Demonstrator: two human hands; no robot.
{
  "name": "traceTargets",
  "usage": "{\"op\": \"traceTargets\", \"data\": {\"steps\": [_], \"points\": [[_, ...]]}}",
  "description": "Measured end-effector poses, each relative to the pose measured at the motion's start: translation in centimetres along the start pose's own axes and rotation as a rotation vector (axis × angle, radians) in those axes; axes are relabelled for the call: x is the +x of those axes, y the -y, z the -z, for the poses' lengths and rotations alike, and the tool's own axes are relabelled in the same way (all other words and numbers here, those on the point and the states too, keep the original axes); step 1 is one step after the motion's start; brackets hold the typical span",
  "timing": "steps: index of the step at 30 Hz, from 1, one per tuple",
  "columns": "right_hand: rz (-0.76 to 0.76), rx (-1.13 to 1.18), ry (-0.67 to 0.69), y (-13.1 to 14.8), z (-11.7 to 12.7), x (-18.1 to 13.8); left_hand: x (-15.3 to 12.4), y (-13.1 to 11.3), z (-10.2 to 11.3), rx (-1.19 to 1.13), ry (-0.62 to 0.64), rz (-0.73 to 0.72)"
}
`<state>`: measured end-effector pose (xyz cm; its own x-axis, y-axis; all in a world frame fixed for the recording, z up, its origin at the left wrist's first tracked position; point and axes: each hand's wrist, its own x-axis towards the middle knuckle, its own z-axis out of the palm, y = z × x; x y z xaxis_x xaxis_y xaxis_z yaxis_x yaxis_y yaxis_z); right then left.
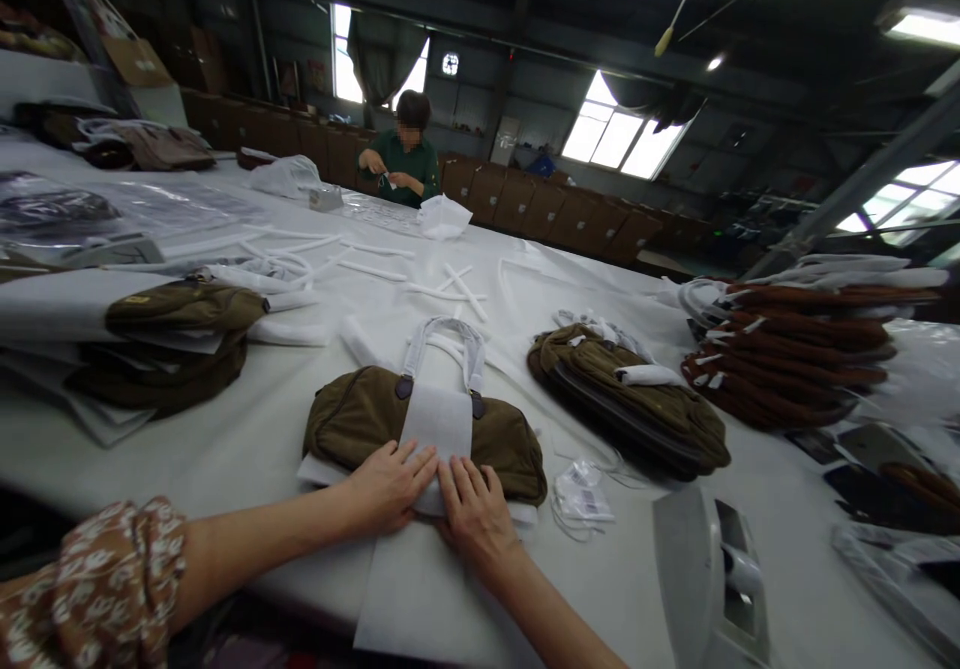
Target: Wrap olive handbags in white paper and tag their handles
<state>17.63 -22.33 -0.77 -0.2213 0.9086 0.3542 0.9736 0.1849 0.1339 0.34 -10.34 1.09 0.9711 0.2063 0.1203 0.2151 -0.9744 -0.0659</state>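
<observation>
An olive-brown handbag (360,414) lies flat on the white table (255,449) in front of me, its handles (444,344) wrapped in white foam. A white paper strip (439,424) runs down over the bag's middle and off the table's near edge. My left hand (386,484) and my right hand (476,509) rest side by side on the lower part of this strip, fingers flat and pressing it against the bag.
Stacked olive bags lie to the right (637,404) and left (180,334). A pile of reddish-brown bags (795,354) sits far right. A tape dispenser (709,574) stands near right, with loose tags (581,494) beside it. Another person (401,159) works across the table.
</observation>
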Motion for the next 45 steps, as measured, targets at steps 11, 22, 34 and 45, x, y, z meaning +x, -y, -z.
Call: {"op": "traceTargets", "data": {"steps": [11, 22, 34, 45], "points": [[0.093, 0.080, -0.107, -0.8, 1.9, -1.3, -1.0, -1.1, -1.3, 0.103, -0.131, 0.042], [0.127, 0.487, 0.247, 1.4, 4.5, -7.6, -1.2, -1.4, -2.1, 0.132, -0.189, 0.068], [-0.078, 0.471, -0.152, -1.5, 4.1, -1.0, -1.1, -1.2, -1.9, 0.113, -0.217, 0.080], [-0.300, 0.492, -0.273, -1.6, 1.6, -0.2, -4.1, -2.1, 1.9, -0.425, -0.259, 0.288]]}}
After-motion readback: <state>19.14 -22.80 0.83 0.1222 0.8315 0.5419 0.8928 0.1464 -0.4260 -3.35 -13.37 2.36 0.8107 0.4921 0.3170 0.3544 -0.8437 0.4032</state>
